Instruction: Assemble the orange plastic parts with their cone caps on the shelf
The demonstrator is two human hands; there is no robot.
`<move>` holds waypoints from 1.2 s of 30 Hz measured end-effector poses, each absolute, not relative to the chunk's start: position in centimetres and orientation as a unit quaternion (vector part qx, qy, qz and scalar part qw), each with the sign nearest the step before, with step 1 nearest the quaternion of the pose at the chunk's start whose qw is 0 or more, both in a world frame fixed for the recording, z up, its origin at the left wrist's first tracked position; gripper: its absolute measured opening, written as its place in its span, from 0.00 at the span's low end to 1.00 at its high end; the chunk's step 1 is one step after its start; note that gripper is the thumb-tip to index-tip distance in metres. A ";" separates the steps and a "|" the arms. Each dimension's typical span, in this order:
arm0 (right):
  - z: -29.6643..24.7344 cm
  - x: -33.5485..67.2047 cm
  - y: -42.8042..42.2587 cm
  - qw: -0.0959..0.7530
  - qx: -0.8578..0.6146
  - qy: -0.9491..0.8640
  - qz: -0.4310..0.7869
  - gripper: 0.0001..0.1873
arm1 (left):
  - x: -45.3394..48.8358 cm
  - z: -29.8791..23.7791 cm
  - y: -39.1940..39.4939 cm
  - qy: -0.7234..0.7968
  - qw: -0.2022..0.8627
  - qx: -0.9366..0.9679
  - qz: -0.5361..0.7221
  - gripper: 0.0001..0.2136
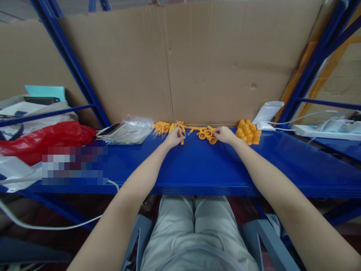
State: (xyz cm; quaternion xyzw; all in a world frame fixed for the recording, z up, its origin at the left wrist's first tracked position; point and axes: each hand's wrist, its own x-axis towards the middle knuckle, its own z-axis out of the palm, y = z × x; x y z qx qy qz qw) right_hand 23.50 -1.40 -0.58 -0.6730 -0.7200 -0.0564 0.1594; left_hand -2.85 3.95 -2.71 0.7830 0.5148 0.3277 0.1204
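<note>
My left hand [172,139] is closed in a pinch at an orange stick-like plastic piece [182,142], beside a pile of orange branching pieces [161,127] with small metal springs among them. My right hand [224,134] has its fingers pressed together at the right side of several orange round cup-shaped pieces [212,140]; what lies between those fingertips is hidden. More orange stick pieces [194,128] lie in a row between the hands, along the cardboard. Right of my right hand stands a block of orange cup-shaped pieces [248,131] grouped together.
Cardboard [203,67] walls off the back of the blue shelf [197,169]. A clear plastic bag [135,130] and a phone-like device [111,129] lie left, near a red bag [56,137]. White cables and a power strip [318,131] are at right. Blue posts stand on both sides.
</note>
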 end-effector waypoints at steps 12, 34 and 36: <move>0.1 23.2 -2.0 0.146 -0.680 -0.717 -0.041 0.17 | -2.7 -4.3 5.0 0.496 0.206 0.770 0.344 0.21; 0.4 28.4 -1.3 0.066 -0.828 -0.556 -0.011 0.18 | -2.7 -4.1 5.2 0.427 0.126 0.848 0.289 0.11; 0.2 28.6 -1.0 0.066 -0.820 -0.568 -0.008 0.17 | -2.7 -4.2 5.4 0.429 0.113 0.848 0.290 0.11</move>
